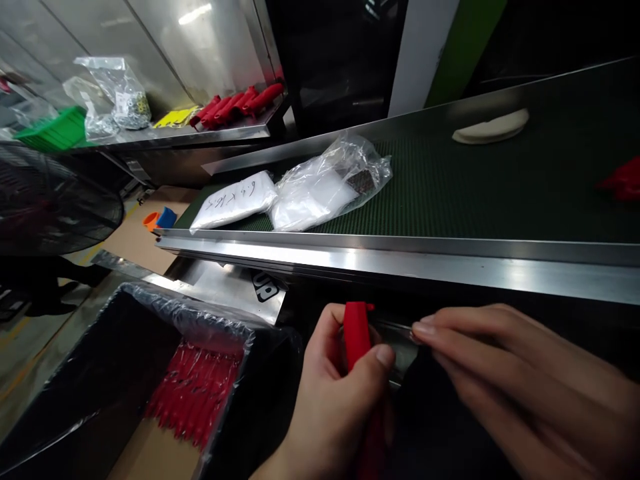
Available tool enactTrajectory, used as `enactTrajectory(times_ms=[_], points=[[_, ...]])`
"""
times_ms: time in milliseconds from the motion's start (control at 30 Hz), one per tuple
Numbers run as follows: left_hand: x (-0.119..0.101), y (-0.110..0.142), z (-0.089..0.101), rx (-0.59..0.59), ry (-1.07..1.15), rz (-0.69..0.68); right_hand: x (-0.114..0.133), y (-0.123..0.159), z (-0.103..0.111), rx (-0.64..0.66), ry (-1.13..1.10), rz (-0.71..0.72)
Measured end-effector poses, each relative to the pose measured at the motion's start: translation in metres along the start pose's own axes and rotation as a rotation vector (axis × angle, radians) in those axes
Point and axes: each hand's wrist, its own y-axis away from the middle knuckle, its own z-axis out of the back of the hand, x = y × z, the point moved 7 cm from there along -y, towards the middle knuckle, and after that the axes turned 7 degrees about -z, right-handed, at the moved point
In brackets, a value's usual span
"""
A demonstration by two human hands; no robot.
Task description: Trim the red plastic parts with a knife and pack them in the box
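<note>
L hand [335, 393] grips red handle [357, 340], upright, tip prob. up.

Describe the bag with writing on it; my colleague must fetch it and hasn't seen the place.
Find the green belt. At its left end lie two plastic bags; take the left bag. It is flat, white, with handwriting, unlike its crumpled clear neighbour.
</note>
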Motion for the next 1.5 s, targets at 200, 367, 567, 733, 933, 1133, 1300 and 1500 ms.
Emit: enactTrajectory(times_ms=[200,367,567,733,933,1133,1300,1500], points=[[0.0,0.007,-0.002,-0.069,-0.09,0.057,0.005,-0.009,-0.001,-0.052,0.092,0.064],[0.0,0.008,-0.003,-0.066,-0.101,0.054,0.005,-0.008,-0.005,-0.034,0.145,0.074],[0.01,0.012,-0.004,-0.034,-0.028,0.156,-0.005,-0.006,-0.007,-0.046,0.197,0.087],[0.013,0.01,-0.01,0.083,0.058,0.125,-0.021,-0.003,-0.002,-0.09,0.051,-0.038],[0.021,0.001,-0.012,0.204,0.284,-0.008,-0.004,0.001,-0.004,-0.085,0.02,0.026],[0.029,-0.001,-0.013,0.243,0.359,-0.026,-0.004,0.005,-0.01,-0.075,0.016,0.034],[0.018,0.0,-0.023,0.317,0.397,0.015,-0.006,0.008,-0.012,-0.061,0.043,0.045],[0.013,0.005,-0.028,0.31,0.461,0.199,-0.005,0.014,-0.011,-0.078,0.081,0.089]])
